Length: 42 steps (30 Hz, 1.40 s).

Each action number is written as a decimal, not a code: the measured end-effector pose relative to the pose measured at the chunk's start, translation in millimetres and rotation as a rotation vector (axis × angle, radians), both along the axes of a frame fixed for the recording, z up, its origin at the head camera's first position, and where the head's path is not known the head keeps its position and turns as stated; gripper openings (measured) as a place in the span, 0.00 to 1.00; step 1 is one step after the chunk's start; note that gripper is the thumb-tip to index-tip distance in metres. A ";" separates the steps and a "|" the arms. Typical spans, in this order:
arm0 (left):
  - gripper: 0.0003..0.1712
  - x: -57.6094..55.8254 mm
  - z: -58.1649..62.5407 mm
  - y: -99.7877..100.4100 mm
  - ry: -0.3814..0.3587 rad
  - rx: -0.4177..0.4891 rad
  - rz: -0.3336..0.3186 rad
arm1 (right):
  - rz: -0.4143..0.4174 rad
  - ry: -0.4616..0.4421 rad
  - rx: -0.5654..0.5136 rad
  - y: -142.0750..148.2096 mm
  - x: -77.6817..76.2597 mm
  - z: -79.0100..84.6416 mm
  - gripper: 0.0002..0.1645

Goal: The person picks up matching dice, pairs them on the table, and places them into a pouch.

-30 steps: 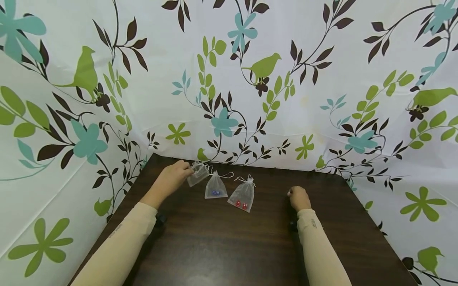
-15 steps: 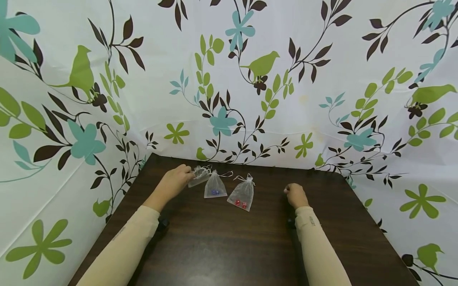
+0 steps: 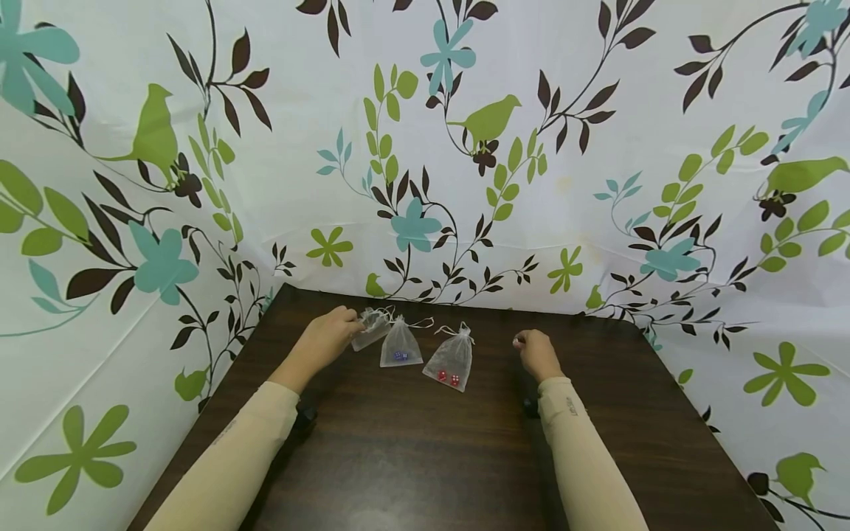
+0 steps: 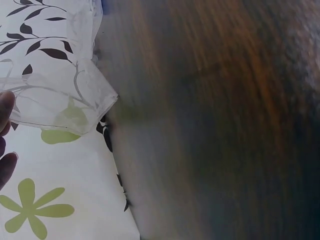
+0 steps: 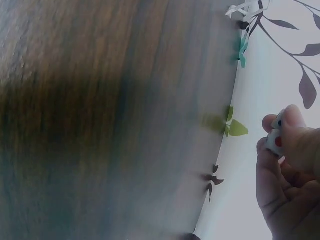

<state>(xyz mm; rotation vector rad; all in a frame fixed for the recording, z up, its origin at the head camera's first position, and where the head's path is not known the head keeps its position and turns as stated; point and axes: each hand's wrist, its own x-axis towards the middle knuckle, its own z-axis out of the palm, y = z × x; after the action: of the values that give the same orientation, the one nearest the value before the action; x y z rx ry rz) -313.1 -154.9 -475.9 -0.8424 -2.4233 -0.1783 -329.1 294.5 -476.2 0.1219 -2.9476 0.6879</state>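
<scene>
My left hand point(image 3: 322, 341) pinches the edge of a sheer white drawstring pouch point(image 3: 373, 330) at the table's back left. In the left wrist view that pouch point(image 4: 60, 102) hangs see-through from the fingertips point(image 4: 6, 107), with no dice visible in it. Between the thumb and fingers of my right hand point(image 3: 539, 355) are white dice point(image 5: 275, 141), at least two, one showing a red dot. To the right of the held pouch lies a tied pouch point(image 3: 401, 341) with blue dice point(image 3: 400, 355). Further right is another tied pouch point(image 3: 451, 358) holding red dice point(image 3: 448, 378).
The dark wooden table point(image 3: 425, 457) runs back to a patterned curtain point(image 3: 505, 251) with birds, leaves and flowers. Curtain also hangs along the left and right sides. A dark wrist strap point(image 3: 305, 414) shows under the left forearm.
My right hand has moved left and slightly back with the white dice, towards the pouches. My left hand has drawn the pouch slightly down and now stays nearly still.
</scene>
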 end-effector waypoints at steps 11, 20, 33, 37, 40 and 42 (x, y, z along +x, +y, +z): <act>0.08 -1.5 -1.7 -2.1 0.013 0.023 -0.018 | 0.006 0.030 -0.014 -8.4 -0.7 0.3 0.11; 0.08 -3.5 -3.3 -3.9 0.030 0.050 -0.038 | 0.018 0.044 -0.014 -18.7 -3.8 2.5 0.11; 0.08 -1.5 -1.7 -4.4 0.024 0.047 -0.037 | 0.044 0.050 -0.012 -30.6 -4.8 13.6 0.11; 0.08 -1.5 -0.5 -3.9 0.017 0.040 -0.027 | 0.054 0.073 -0.004 -33.3 -6.1 14.3 0.10; 0.08 -0.7 0.8 -3.9 -0.001 0.034 -0.020 | 0.067 0.080 -0.001 -35.0 -6.3 13.7 0.10; 0.08 0.0 1.7 -4.1 -0.006 0.033 -0.018 | 0.071 0.085 -0.001 -36.6 -6.3 13.8 0.10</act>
<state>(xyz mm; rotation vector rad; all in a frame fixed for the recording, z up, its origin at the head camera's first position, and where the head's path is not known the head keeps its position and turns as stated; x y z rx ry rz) -313.1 -159.1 -474.2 -0.8505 -2.4119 -0.2278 -335.4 257.9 -462.4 0.2508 -2.8734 0.6762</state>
